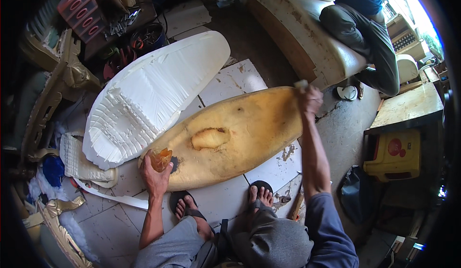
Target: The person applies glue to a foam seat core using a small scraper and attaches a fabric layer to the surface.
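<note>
A long yellowed foam piece (249,128) with a torn hollow in its middle lies before me on the floor. My left hand (155,174) is at its left end, closed on a translucent amber-orange container, beside a dark patch. My right hand (311,102) is closed round a small pale object (301,84), too small to name, at the foam's right end. A white, pleated padded piece (149,90) lies behind the yellow foam on the left. A smaller white quilted piece (86,157) and a thin white strip (115,196) lie at the left.
Another person (350,32) sits on a worn pale sofa (288,23) at the upper right. Gilded chair frames (53,215) stand along the left, near tools (144,40) and red plastic drawers (77,11). A yellow container (391,157) and dark bag (357,193) are at the right.
</note>
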